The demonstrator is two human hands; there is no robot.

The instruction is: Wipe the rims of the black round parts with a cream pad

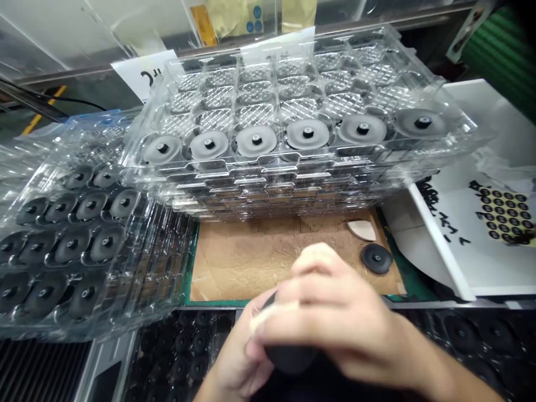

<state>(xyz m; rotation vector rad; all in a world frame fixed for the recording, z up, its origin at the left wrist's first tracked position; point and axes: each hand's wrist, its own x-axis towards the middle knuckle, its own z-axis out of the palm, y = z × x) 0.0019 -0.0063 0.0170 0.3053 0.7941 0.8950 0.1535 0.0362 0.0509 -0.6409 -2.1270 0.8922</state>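
Low in the middle of the view, a black disc (pixel 291 360) is held up in front of my body, partly hidden by my fingers. My left hand (pixel 243 354) is closed around its left side. Across its face lies my right hand (pixel 335 315), fingers bent and pressed together, somewhat blurred. A pale patch shows along a right finger; I cannot make out whether it is a cover or a held scrap. Whatever the right fingertips pinch is hidden. Beyond, a second black disc (pixel 377 258) with a small centre hub lies on a cardboard sheet (pixel 238 262), beside a pale curved piece (pixel 362 229).
A stack of clear plastic trays (pixel 285 167) stands behind the cardboard, its front row holding several discs. More filled trays (pixel 84 245) sit at left. At right, a white bin (pixel 494 273) holds small black bits and a sheet of round stickers (pixel 506 215).
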